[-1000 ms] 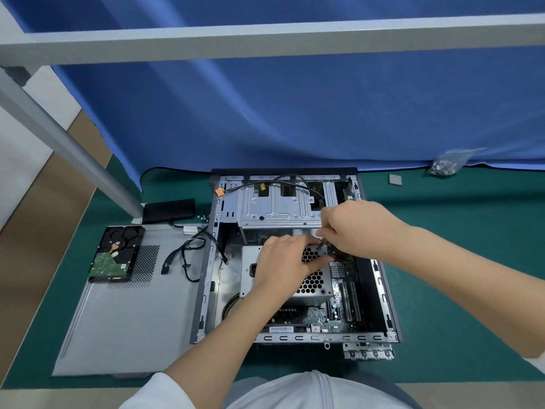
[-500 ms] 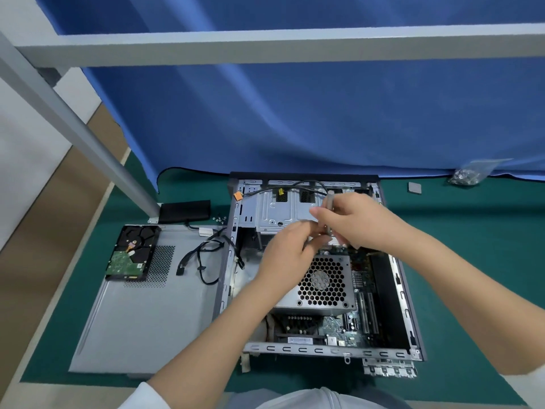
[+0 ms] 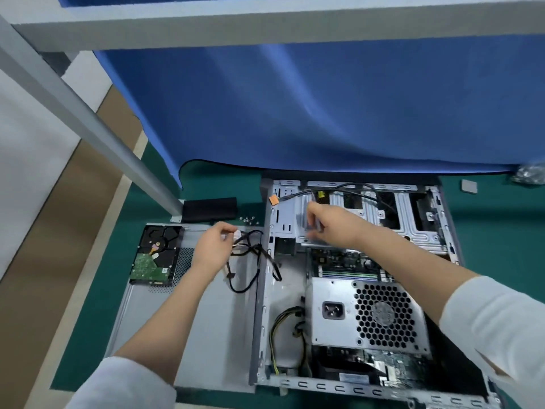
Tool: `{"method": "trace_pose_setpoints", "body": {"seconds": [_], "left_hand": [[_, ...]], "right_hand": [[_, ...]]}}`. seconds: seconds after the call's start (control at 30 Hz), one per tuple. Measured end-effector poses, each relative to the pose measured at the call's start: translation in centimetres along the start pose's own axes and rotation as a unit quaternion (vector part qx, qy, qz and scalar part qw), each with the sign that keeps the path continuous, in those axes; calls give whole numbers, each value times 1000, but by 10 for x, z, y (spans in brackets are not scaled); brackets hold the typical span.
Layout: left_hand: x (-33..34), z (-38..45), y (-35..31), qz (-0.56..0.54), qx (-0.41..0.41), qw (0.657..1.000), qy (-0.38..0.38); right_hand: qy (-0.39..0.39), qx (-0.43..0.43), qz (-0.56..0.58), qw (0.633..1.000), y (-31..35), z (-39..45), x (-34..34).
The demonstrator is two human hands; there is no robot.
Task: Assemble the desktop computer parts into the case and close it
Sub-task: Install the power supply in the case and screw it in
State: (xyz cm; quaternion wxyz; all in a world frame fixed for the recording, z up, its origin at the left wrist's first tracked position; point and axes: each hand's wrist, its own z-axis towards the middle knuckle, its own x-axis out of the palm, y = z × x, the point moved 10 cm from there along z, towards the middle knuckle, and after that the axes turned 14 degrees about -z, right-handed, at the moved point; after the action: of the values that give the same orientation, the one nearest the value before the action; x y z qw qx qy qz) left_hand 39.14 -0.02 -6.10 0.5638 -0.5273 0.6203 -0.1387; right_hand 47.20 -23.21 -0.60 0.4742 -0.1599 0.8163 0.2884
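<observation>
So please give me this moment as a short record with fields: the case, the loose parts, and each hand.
case: computer case lies open on the green mat, power supply inside
side panel: side panel lies flat left of the case
hard drive: hard drive rests on the panel's far left corner, board side up
cables: black cables lie over the panel by the case wall
left hand: left hand pinches the white connector of the cables
right hand: right hand over the drive cage; grip blurred
</observation>
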Motion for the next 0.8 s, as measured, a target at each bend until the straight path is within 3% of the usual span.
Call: {"method": "trace_pose_setpoints", "body": {"seconds": [0.23, 0.47, 0.8], "left_hand": [[32, 58, 1, 127, 45, 990, 47], [70, 90, -8, 358, 52, 930, 70], [78, 101, -4, 380, 59, 920, 67]], "right_hand": [[54, 54, 70, 995, -20, 29, 17], [56, 69, 96, 991, -26, 31, 23], [41, 60, 83, 994, -23, 25, 15]]}}
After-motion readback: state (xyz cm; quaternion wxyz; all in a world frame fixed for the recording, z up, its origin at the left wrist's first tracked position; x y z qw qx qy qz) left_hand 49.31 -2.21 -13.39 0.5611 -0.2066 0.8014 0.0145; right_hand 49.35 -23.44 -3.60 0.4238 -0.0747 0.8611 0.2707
